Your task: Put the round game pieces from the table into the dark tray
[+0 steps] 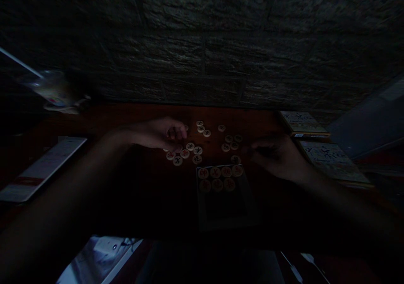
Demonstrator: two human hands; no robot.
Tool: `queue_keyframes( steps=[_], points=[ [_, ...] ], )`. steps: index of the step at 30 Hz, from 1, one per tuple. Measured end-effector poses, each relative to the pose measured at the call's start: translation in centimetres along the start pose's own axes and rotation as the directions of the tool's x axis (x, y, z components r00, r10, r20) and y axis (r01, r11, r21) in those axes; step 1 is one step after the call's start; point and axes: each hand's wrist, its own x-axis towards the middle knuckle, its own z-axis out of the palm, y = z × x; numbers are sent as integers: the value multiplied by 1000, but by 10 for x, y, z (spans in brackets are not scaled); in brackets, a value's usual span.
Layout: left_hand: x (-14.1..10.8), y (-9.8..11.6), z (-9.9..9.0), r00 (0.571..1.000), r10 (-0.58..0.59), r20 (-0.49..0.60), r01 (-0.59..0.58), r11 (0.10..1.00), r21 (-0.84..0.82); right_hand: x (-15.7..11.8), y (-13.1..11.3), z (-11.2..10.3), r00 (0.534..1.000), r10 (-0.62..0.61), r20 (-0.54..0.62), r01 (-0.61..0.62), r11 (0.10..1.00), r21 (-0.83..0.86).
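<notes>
My left hand (164, 133) hovers over the left cluster of Chinese chess pieces (184, 153). Its fingers are loosely curled, with the thumb apart from them and low over the pieces; I see nothing held. To the right, my right hand (277, 155) is dim and blurred, its thumb and fingers loosely spread beside another group of pieces (234, 145). Between and in front of the hands lies a shallow open box (202, 216), with two rows of red-marked pieces (215, 172) at its far end. Further pieces (201, 129) lie loose behind it.
Two flat printed boxes (304, 123) are at the right. A phone-like flat object (41, 168) lies at the left, with a cup and straw (52, 88) behind. A stone wall (202, 57) rises behind the wooden table (265, 122). White cables (293, 269) show below right.
</notes>
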Motion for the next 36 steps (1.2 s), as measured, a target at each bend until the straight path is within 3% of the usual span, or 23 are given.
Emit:
queue_keyframes(
  steps=[8,13,16,19,23,29,36],
  points=[
    [1,5,6,1000,-17,1,17,991,-132,1,0,0,1000,7,9,-7,1000,10],
    [2,7,12,998,56,-26,-58,993,-104,2,-3,-1,1000,-3,30,3,1000,4],
    [3,4,13,999,38,-19,-40,991,-125,2,-3,-1,999,-19,41,19,1000,-8],
    [7,0,14,994,24,-103,-34,995,-95,2,-1,-1,999,-19,42,20,1000,-18],
    [10,1,13,933,94,-349,-102,995,-5,2,0,-1,999,-21,39,21,1000,-7],
    [8,14,14,817,163,-554,-159,986,57,2,-1,-2,1000,-12,27,13,999,-40],
    [18,16,25,744,10,-668,-269,919,-287,4,1,-4,999,30,-14,-30,999,-18]
  ],
)
